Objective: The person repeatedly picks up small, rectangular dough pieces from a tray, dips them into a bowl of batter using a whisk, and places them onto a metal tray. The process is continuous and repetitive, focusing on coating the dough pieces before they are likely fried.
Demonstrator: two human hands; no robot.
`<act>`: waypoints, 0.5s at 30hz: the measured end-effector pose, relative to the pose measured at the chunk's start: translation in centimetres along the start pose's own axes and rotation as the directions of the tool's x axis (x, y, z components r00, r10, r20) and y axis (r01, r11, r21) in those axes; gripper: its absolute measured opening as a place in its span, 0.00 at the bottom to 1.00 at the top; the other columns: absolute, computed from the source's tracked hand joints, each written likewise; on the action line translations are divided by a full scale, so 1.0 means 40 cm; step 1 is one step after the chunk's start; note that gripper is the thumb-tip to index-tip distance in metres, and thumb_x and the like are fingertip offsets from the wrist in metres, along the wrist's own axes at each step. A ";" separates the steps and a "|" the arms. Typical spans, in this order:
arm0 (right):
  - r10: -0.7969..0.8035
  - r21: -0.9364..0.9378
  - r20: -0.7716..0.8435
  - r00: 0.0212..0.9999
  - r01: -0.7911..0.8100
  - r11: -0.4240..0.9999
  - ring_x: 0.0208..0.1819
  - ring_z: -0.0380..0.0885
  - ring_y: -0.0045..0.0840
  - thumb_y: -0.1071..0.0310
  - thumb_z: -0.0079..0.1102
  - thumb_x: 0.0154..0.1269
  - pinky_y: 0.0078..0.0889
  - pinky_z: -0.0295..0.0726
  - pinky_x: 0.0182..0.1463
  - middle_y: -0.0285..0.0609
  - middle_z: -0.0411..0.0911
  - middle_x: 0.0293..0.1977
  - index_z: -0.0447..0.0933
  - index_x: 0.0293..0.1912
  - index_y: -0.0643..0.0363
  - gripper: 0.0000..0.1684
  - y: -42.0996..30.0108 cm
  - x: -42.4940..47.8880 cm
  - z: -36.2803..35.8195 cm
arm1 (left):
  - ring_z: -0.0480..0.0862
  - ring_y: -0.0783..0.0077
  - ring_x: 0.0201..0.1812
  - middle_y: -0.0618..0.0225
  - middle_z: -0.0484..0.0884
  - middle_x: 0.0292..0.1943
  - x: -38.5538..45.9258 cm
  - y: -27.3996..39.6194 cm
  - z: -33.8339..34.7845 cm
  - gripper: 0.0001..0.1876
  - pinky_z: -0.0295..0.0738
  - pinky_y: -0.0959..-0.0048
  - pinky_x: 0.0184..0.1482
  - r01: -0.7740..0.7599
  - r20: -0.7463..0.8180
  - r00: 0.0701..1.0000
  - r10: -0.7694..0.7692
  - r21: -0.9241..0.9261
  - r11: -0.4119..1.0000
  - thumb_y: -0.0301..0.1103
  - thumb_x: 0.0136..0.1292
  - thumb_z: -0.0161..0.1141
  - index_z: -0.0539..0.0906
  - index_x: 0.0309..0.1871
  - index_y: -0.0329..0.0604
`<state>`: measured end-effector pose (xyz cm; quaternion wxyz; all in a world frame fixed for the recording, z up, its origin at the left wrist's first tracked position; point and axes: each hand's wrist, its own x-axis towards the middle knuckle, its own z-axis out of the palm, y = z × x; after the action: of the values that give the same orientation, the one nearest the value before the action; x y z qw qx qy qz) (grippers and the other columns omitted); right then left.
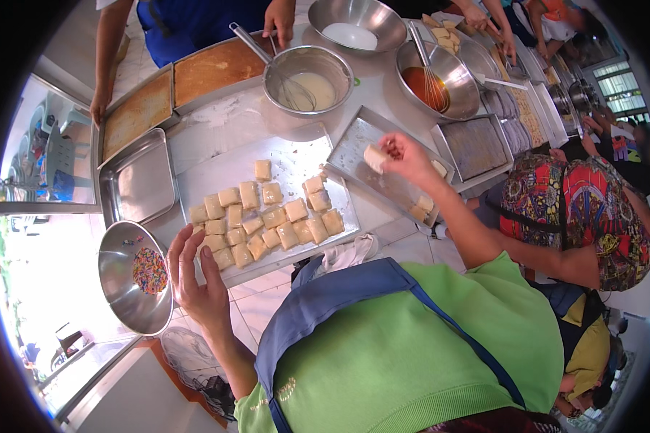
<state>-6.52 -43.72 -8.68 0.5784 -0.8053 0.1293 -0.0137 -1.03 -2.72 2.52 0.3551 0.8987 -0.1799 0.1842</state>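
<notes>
My right hand [409, 161] grips a pale piece of pastry [376, 158] above a rectangular metal pan [352, 142]. A few more pieces [423, 205] lie at that pan's near end. With its fingers apart and nothing in it, my left hand [197, 276] is raised by the near left corner of a flat metal tray [298, 146]. Many glazed, roughly square pastry pieces [273, 217] cover the tray's near part. Left of that hand, a steel bowl [119, 292] holds multicoloured sprinkles [150, 270].
Beyond the tray stand a pot [346, 89] of pale batter with a whisk and a bowl [466, 100] of orange liquid. Sheet cakes [216, 70] in pans line the far left edge, near a co-worker's hands [279, 21]. An unfilled pan [141, 178] sits left. People crowd the right.
</notes>
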 end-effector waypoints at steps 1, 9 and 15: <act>0.018 0.110 -0.005 1.000 -0.018 0.994 0.40 0.79 0.22 0.79 0.60 0.57 0.24 0.79 0.46 0.39 0.78 0.43 0.71 0.54 0.60 0.24 -0.041 0.029 -0.002 | 0.81 0.57 0.52 0.58 0.82 0.50 -0.004 -0.002 -0.004 0.11 0.74 0.61 0.55 0.009 -0.006 1.000 -0.009 0.001 1.000 0.21 0.62 0.58 0.83 0.47 0.37; -0.143 0.057 -0.011 0.990 0.143 0.988 0.42 0.81 0.29 0.76 0.63 0.53 0.31 0.81 0.43 0.43 0.80 0.39 0.76 0.52 0.54 0.23 -0.242 0.370 0.038 | 0.80 0.57 0.53 0.59 0.82 0.51 -0.027 -0.016 -0.050 0.12 0.73 0.61 0.56 0.043 -0.052 0.998 -0.042 0.032 0.999 0.21 0.61 0.58 0.83 0.48 0.37; -0.304 -0.917 0.128 0.944 0.229 0.328 0.48 0.79 0.41 0.76 0.56 0.55 0.45 0.79 0.47 0.47 0.81 0.40 0.78 0.46 0.53 0.18 -0.234 0.507 0.147 | 0.80 0.57 0.53 0.58 0.82 0.50 -0.069 -0.047 -0.095 0.12 0.73 0.61 0.56 0.119 -0.104 0.988 -0.111 0.079 0.990 0.21 0.61 0.58 0.83 0.48 0.37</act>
<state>15.86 -40.03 -4.44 0.0163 -0.9980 0.0004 -0.0609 -3.34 1.77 2.78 0.3351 0.9116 -0.1018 0.2154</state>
